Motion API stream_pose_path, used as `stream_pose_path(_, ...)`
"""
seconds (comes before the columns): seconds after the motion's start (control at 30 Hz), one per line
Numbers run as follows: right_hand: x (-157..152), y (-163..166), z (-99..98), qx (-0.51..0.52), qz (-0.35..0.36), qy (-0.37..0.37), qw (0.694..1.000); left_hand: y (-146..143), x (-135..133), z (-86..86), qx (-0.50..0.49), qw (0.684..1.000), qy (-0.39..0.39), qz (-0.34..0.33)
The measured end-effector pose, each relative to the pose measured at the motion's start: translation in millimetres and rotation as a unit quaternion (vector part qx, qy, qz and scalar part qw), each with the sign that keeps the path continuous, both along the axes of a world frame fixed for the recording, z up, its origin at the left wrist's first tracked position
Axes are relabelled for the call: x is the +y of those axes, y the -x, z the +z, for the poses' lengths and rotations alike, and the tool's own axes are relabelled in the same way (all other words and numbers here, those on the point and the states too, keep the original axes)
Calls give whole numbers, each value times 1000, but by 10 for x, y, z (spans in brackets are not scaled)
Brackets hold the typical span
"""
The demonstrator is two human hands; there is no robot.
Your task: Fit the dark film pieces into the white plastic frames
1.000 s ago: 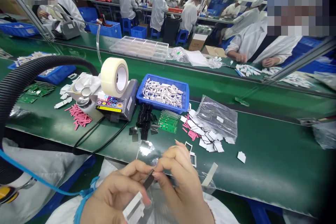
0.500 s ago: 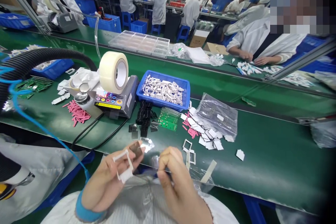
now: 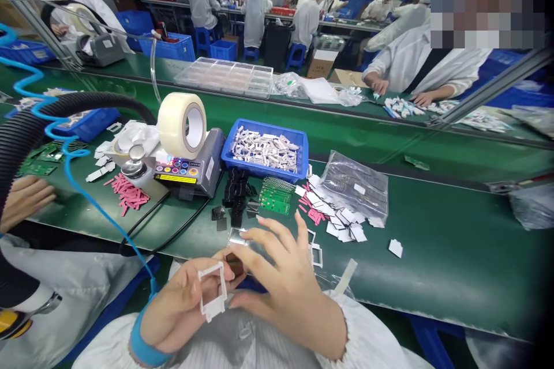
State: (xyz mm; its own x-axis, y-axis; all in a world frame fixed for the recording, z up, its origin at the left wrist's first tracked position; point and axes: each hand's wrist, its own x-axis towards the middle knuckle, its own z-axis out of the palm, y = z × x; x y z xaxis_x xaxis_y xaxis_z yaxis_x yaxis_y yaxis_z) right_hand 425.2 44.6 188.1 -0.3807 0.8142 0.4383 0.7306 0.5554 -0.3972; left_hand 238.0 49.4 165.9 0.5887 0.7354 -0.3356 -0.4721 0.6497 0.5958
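Observation:
My left hand (image 3: 182, 294), with a blue band at the wrist, holds a small white plastic frame (image 3: 223, 282) upright between thumb and fingers. A dark, shiny rectangular piece (image 3: 234, 265) lies against the fingers of the same hand, behind the frame. Just to the right, my right hand (image 3: 281, 277) has its fingers spread, its thumb close to the frame's lower corner. I see nothing held in it. Beyond its fingertips, a clear shiny piece (image 3: 237, 236) lies on the green table (image 3: 437, 230). More white frames (image 3: 317, 255) are partly covered by the right hand.
A blue bin (image 3: 265, 170) of white frames stands behind green circuit boards (image 3: 275, 196). Left of it are a tape dispenser (image 3: 190, 176), pink strips (image 3: 127, 193) and a blue coiled hose (image 3: 93, 193). White cards (image 3: 346, 222) lie right. A co-worker's hand (image 3: 26, 199) rests far left.
My right hand has opened from a closed shape and moved left, close to the frame. My left hand has shifted slightly right and down. A co-worker's hand has appeared at the left.

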Motion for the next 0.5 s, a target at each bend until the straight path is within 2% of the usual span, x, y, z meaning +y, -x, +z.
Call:
stream_pose_path(0.13, 52, 97, 53, 8, -7, -15, 1000, -2, -8, 69, 28, 1000, -4, -1)
stream_pose_path(0.27, 82, 90, 6, 142, 7, 53, 988, -30, 33, 59, -37, 999, 3, -9)
stream_pose_path(0.37, 87, 104, -43, 310, 74, 143, 937, -53, 56, 29, -114, 993, 9, -43)
stream_pose_path(0.5, 72, 211, -162, 487, 142, 228, 831, -53, 35, 11, -177, 983, -13, -49)
